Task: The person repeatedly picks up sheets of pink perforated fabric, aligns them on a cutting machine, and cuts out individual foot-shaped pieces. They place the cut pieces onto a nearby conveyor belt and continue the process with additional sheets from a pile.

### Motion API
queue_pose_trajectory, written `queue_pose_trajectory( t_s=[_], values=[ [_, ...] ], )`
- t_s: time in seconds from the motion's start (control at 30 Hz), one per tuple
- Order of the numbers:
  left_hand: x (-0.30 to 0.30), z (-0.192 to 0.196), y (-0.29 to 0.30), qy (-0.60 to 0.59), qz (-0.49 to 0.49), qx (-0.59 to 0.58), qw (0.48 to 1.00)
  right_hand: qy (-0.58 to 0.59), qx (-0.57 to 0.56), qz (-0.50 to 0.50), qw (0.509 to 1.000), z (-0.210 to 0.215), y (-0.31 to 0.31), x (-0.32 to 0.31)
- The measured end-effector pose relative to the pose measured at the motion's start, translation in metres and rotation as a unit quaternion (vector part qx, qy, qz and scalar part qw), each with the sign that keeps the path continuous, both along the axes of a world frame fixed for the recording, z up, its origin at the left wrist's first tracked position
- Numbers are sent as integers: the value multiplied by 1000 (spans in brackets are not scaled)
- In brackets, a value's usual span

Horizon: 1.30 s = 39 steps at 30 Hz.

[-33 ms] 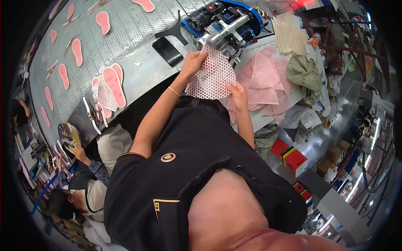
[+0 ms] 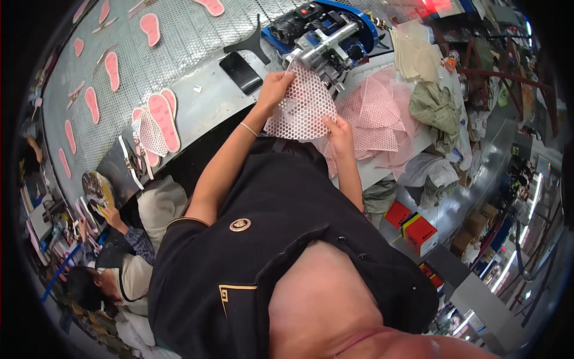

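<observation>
I hold a pink perforated mesh piece [image 2: 302, 107] between both hands in front of a small metal-and-blue machine [image 2: 323, 36]. My left hand [image 2: 274, 87] grips the piece's upper left edge, close to the machine's shiny cylinder. My right hand [image 2: 339, 133] pinches its lower right edge. The piece's top reaches the machine's working end. A thin bracelet circles my left wrist.
A heap of pink mesh pieces [image 2: 376, 116] lies to the right on the table. A black phone [image 2: 241, 72] rests left of the machine. Pink insole shapes [image 2: 162, 113] ride a mesh conveyor [image 2: 179, 42]. Another person [image 2: 128, 251] sits lower left. Red boxes [image 2: 415, 224] stand at right.
</observation>
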State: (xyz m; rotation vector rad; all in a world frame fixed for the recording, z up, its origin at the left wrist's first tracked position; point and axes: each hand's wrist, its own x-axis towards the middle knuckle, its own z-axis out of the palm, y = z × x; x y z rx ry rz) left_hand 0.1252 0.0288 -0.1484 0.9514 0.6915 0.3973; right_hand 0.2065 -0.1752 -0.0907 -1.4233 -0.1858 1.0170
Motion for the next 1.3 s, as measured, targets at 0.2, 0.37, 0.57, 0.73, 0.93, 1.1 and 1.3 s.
queue_pose_trajectory(
  t_s=[0.2, 0.37, 0.57, 0.73, 0.93, 1.1, 1.3],
  values=[
    [-20, 17, 12, 6, 76, 37, 996, -6, 11, 6, 1000, -9, 44, 8],
    [-43, 10, 8, -3, 130, -28, 991, -124, -2, 62, 990, -30, 70, 23],
    [-69, 2, -29, 45, 128, -115, 984, -58, -8, 122, 991, -17, 77, 21],
    [-59, -1, -65, 38, 67, -94, 993, -99, 10, 43, 994, -13, 69, 23],
    [-62, -2, -89, 71, 72, -30, 994, 0, 42, 125, 991, -6, 50, 14],
    [-68, 0, -108, 63, 104, 27, 992, -77, 2, 191, 979, -5, 42, 12],
    [-69, 8, -106, 54, 111, 2, 992, -105, 50, 148, 982, -20, 33, 12]
  ],
)
